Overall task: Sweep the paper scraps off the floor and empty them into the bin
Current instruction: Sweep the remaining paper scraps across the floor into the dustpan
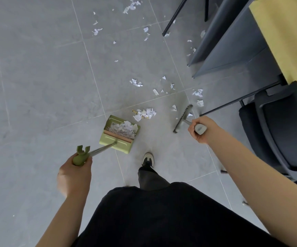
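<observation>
Green plastic grip of the dustpan handle sits in the left hand, fingers curled round it; a forked clip sticks up from the grip's top. Metal shaft runs from the grip down to the dustpan, a pale green box-shaped pan standing on the floor with its mouth turned toward the scraps. Landmark for the rest: the dustpan.

Right hand grips the grey end of the broom handle, fingers wrapped. Broom head is to the right of the dustpan, well apart from it, lying at a slant; whether its bristles touch the floor, cannot tell.

Inside the dustpan: a heap of white paper scraps against the comb teeth. Just beyond the pan's mouth, a small loose pile on the floor, not yet in. Farther beyond and to the right of the pan, scattered scraps in small clusters, some near the broom head, some trailing away to the far tiles and under the furniture.

Near side of the dustpan: one shoe, white and dark, toe pointing toward the pan; dark trouser leg and dark clothing below it.

Right of the dustpan, well apart: black chair with thin metal legs; beyond it dark panels and a yellow-wood tabletop along the frame edge. Floor is grey tile with pale grout lines.
</observation>
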Available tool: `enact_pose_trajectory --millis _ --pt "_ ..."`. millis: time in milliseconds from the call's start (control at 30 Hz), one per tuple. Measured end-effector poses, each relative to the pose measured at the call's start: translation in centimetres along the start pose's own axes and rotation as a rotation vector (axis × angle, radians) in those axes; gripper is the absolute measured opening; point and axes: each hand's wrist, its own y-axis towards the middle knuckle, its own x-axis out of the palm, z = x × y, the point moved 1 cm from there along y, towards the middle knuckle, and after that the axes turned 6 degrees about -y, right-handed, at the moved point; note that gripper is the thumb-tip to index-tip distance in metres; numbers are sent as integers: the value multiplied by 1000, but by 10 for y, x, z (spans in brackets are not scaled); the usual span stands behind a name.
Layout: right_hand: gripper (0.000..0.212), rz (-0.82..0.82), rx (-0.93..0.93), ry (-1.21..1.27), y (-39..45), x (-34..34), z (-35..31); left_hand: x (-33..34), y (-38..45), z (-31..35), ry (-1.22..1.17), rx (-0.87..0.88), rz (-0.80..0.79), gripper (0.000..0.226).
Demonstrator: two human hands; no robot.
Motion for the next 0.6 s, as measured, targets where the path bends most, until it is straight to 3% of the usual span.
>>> enact_pose_trajectory --millis 300,600 --pt "16 257 -40 -357 32 -52 -30 23 -1 27 -40 15 5 8" --pt "7 204 -31 -645 45 -40 -20 22 3 31 -80 -10 15 9"
